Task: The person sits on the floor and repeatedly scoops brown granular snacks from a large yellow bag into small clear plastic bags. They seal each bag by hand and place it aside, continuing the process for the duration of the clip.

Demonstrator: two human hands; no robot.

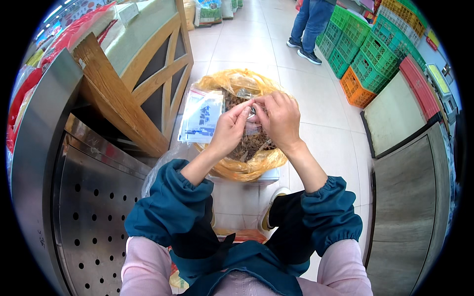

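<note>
My left hand and my right hand meet over a yellow plastic bag of dried brown star anise. Their fingertips pinch the top of a small clear plastic bag, which hangs between them; its contents are hard to make out. A stack of flat zip-lock bags with blue print lies on the left side of the yellow bag, beside my left wrist. The yellow bag's rim is rolled open, and the bag rests on a pale box or stand.
Wooden-framed counter and perforated steel panel stand at left. At right are green crates, an orange crate and a grey wood-look cabinet. A person in jeans stands ahead on the tiled floor.
</note>
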